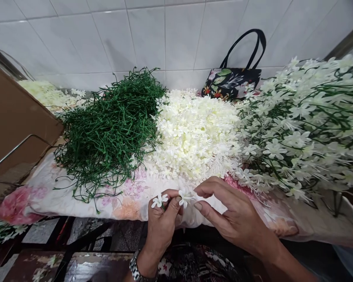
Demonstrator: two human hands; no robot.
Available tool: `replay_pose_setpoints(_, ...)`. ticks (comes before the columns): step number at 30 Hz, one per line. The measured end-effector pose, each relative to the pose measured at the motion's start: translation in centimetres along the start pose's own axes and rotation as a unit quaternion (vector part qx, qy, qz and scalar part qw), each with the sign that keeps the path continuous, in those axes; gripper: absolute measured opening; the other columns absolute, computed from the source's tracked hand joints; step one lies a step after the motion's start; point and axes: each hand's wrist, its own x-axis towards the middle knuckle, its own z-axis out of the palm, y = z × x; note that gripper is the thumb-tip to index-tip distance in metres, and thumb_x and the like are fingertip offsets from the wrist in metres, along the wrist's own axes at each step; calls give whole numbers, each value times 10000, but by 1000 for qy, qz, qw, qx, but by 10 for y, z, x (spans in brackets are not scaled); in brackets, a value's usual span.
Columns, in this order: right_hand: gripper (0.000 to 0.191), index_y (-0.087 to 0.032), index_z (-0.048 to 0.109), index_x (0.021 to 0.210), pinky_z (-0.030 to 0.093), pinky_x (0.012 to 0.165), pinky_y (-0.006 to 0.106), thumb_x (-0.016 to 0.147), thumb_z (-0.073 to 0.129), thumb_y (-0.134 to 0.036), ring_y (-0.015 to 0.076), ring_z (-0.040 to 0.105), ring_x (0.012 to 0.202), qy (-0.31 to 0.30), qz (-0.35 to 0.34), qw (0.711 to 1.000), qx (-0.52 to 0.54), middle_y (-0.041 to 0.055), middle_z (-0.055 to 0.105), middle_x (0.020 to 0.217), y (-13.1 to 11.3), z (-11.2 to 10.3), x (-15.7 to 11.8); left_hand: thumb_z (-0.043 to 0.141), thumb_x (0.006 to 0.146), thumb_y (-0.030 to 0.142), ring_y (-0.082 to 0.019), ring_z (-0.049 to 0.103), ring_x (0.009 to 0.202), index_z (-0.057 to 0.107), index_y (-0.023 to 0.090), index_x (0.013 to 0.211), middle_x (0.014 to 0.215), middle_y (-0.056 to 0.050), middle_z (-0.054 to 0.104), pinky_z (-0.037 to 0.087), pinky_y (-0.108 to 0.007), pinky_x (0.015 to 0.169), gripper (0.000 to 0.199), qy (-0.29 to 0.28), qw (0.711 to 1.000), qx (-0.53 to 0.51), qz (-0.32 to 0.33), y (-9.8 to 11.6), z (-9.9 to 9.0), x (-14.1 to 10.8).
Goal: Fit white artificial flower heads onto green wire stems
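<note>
My left hand (164, 223) is closed at the front edge of the cloth, pinching an artificial flower stem with white blossoms. One white blossom (184, 198) sticks out past the thumb and index finger; another blossom (159, 201) shows over the back of the fingers. Most of the stem is hidden in the hand. Just right of the first blossom, my right hand (223, 207) has thumb and index finger apart, close to its thin white stamens. Beyond the hands lie a heap of loose white flower heads (194, 129) and, to its left, a pile of green plastic stems (111, 129).
Assembled white flowers on stems (306, 137) fill the right side. A black floral handbag (231, 83) stands against the tiled wall (147, 39). At left is a cardboard box (17, 117). Flower-patterned cloth (85, 209) covers the work surface; more pale flower heads (47, 93) lie at back left.
</note>
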Motion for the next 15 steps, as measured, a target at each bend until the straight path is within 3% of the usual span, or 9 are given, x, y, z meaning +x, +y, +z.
replay_pose_setpoints(5, 100, -161, 557, 887, 462, 613, 250, 864, 473, -112, 138, 546, 711, -26, -26, 999, -21, 40, 567, 763, -3, 1, 2, 617, 766, 330, -97, 444, 491, 671, 148, 689, 504, 39, 488, 398, -205, 498, 204, 23, 998, 42, 27, 0, 3, -4)
replay_pose_setpoints(11, 165, -162, 534, 779, 404, 544, 235, 877, 420, -95, 123, 481, 622, -10, -9, 1000, -5, 20, 521, 671, 5, 16, -3, 610, 702, 244, -155, 582, 544, 704, 152, 673, 551, -12, 630, 485, -244, 561, 135, 71, 972, 182, 133, 12, 13, -7)
replay_pose_setpoints(15, 158, -167, 519, 765, 383, 523, 225, 859, 419, -89, 116, 474, 605, -3, -2, 1000, 6, 10, 518, 651, 7, 10, -2, 598, 722, 268, -176, 612, 537, 692, 156, 647, 534, -24, 643, 505, -249, 530, 165, 27, 979, 182, 92, 19, 15, -4)
